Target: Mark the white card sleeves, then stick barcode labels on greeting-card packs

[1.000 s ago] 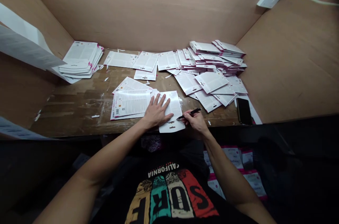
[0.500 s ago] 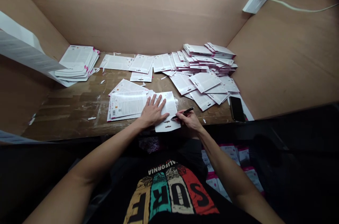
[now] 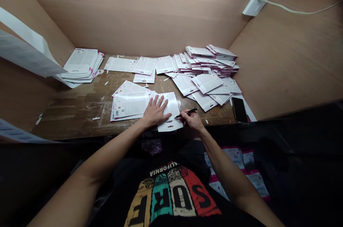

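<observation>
A white flat packet (image 3: 173,103) with a hang hole lies at the table's front edge. Pressed flat on it, fingers spread, is my left hand (image 3: 156,112). My right hand (image 3: 193,119) grips a black pen (image 3: 190,111), whose tip is at the packet's surface near the hang hole. Left of my left hand lie several overlapping printed white packets (image 3: 131,104). Any fresh mark under the pen tip is too small to make out.
Stacked packets (image 3: 80,60) stand at the back left, and a large pile of packets (image 3: 211,59) at the back right. A phone (image 3: 239,109) lies near the right edge. Cardboard walls (image 3: 139,12) enclose the table. More pink-edged packets (image 3: 232,157) sit below.
The pen tip has shifted slightly right and up on the packet, and my right hand with it. My left hand stays flat in place. The view has tilted a little.
</observation>
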A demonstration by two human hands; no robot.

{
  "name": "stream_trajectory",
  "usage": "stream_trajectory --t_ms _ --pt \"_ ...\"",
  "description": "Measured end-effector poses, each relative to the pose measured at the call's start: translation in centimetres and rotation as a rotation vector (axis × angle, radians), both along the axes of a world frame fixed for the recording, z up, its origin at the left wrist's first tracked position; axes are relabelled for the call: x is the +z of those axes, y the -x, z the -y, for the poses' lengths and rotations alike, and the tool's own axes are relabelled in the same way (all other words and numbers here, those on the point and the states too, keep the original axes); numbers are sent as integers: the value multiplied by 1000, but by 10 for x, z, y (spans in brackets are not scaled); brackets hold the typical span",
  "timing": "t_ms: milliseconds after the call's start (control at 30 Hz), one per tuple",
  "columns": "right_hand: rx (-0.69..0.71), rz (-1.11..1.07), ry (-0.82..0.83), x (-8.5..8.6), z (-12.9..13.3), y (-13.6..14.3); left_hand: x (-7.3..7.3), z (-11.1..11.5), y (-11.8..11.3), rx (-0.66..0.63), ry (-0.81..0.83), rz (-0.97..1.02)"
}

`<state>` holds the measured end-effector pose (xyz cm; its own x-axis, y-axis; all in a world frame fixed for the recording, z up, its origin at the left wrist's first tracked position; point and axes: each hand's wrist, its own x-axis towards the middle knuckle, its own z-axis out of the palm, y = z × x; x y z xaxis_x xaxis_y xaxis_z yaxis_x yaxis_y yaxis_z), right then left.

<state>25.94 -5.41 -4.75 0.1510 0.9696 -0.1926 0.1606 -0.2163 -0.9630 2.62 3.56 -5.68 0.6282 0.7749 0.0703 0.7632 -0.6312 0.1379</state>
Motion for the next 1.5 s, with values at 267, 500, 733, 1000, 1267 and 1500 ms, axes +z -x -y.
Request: stream_trajectory --t_ms 267,500,733,1000,1267,1500 --pt "154 -177 85 8 -9 -18 0 2 0 0 2 6" --pt "355 772 -123 18 1 25 3 4 1 -10 -40 50" --pt "618 707 -133 29 13 20 3 5 2 -20 -51 60" --pt "428 1003 -110 24 5 35 6 8 2 -23 -70 39" --pt "995 438 -150 50 36 23 20 12 1 -17 -62 71" --pt "668 934 -290 29 35 1 17 45 22 -292 40 86"
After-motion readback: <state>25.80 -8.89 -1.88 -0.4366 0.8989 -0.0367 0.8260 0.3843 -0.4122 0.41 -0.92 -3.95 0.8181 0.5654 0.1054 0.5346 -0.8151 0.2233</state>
